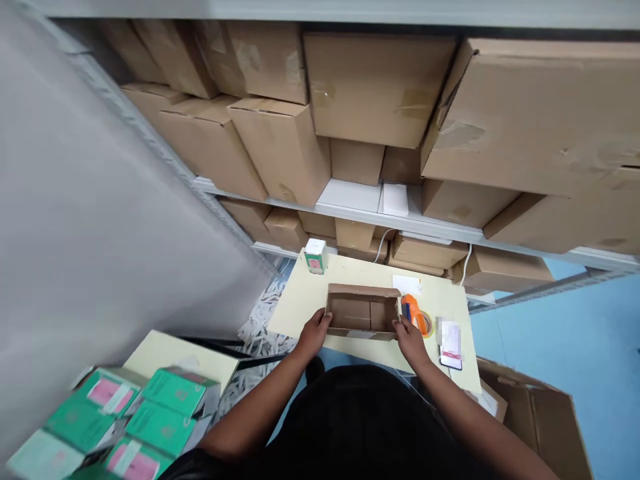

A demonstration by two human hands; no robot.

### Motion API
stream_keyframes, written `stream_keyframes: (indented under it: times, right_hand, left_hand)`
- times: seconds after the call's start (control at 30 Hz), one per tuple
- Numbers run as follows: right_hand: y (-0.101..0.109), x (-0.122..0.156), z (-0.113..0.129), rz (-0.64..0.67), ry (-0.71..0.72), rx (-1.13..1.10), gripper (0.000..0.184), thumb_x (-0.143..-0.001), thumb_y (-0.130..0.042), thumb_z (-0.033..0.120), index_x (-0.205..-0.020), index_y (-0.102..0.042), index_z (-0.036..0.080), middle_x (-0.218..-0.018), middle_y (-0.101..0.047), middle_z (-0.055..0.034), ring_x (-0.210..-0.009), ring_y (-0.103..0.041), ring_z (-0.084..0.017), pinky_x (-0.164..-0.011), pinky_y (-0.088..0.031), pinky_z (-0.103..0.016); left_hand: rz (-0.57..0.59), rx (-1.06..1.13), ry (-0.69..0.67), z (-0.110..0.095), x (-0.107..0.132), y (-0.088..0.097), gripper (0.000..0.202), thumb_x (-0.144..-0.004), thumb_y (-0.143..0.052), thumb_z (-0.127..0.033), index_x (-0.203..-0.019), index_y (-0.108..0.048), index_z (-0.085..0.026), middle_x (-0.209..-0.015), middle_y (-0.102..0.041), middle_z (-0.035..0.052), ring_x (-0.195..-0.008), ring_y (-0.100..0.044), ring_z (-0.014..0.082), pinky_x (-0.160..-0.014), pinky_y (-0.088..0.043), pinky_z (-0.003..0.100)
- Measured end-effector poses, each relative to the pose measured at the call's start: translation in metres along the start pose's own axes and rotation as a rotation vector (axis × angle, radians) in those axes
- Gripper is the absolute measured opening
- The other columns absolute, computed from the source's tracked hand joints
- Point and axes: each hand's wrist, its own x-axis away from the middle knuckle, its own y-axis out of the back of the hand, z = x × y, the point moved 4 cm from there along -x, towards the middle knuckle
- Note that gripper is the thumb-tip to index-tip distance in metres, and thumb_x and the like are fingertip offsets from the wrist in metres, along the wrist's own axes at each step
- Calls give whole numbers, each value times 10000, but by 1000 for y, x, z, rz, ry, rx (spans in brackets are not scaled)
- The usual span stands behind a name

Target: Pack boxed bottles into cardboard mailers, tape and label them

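An open-topped brown cardboard box (pixel 350 313) is held level between my two hands, over the near edge of a pale yellow table (pixel 295 300). My left hand (pixel 315 332) grips its left end, and my right hand (pixel 410 339) grips the right end, fingers closed on the walls. Nothing shows inside the box; a pale label is on its near side. Just right of it lies an orange tape dispenser (pixel 413 310) with a roll of tape. A phone (pixel 451 347) with a lit screen rests further right. At the table's far left corner stands a small green and white carton (pixel 316 257).
Shelves packed with large cardboard boxes (pixel 380 87) rise behind the table. A white paper (pixel 406 283) lies on the tabletop. Several green cartons (pixel 160 420) sit on a second surface at lower left. Shredded paper (pixel 267 320) covers the floor there. A big open box (pixel 540 413) stands at lower right.
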Motion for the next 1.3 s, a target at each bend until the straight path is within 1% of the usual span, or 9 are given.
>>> stream_keyframes:
  times: [0.13,0.3,0.5,0.67,0.87,1.0,1.17,1.23,1.3]
  right_hand:
    - [19,-11,35,166,81,150,429,-910,-421,529,-856,-726,233,-824,-740,-81,-864,-675,-313,-760,-490,-394]
    - [8,-17,73,511,248,317,316,-864,-479,430,-911,-720,232,-861,-748,-58,-831,-673,-269,-700,-439,-323]
    - [-44,24,115,661,449,388,305,-828,-459,357,-932,-721,240,-893,-755,-59,-846,-671,-264,-677,-430,-296]
    - [-89,83,144,685,632,373,325,-849,-403,362,-883,-701,236,-889,-751,-62,-835,-652,-258,-678,-439,-289]
    - [-155,167,170,705,839,415,300,-851,-335,376,-696,-554,242,-753,-682,-50,-764,-606,-240,-651,-409,-288]
    - [-200,229,177,763,849,440,290,-845,-327,383,-643,-486,249,-677,-628,-45,-707,-575,-232,-609,-385,-295]
    - [-245,307,178,799,870,491,277,-812,-348,389,-623,-494,249,-689,-638,-63,-702,-567,-236,-609,-382,-310]
    - [-260,334,174,813,889,504,281,-811,-345,397,-619,-489,251,-675,-631,-64,-693,-565,-237,-610,-379,-316]
    - [-274,356,169,827,899,516,286,-807,-338,409,-609,-477,256,-659,-622,-63,-681,-560,-237,-608,-377,-319]
  left_hand:
    - [-158,3,52,-5,44,-4,497,-971,-417,-625,-1040,-714,-231,-983,-756,63,-990,-693,279,-900,-527,409]
    - [-373,129,82,1,121,-8,586,-996,-339,-653,-1133,-703,-214,-1107,-750,99,-1054,-671,282,-949,-522,426]
    - [-643,211,138,21,215,12,618,-1000,-318,-662,-1296,-634,-223,-1288,-692,113,-1196,-624,286,-978,-514,436]
    - [-827,343,78,45,292,36,596,-1016,-314,-613,-1328,-641,-225,-1304,-675,122,-1162,-620,300,-922,-534,444]
    - [-928,431,94,95,392,73,658,-999,-297,-659,-1355,-619,-208,-1329,-655,133,-1103,-644,284,-798,-562,385]
    - [-929,333,66,118,481,121,585,-983,-401,-637,-1175,-721,-187,-1110,-743,120,-971,-686,274,-786,-561,383]
    - [-1235,-68,112,136,602,231,366,-963,-514,-484,-1059,-745,-217,-1052,-751,57,-996,-665,252,-921,-518,361]
    - [-1256,-212,179,147,627,279,329,-953,-526,-416,-1115,-729,-214,-1091,-738,63,-1036,-654,255,-966,-500,360]
    - [-1198,-377,221,160,633,322,318,-935,-548,-333,-1168,-716,-198,-1180,-708,96,-1129,-624,277,-1039,-462,383]
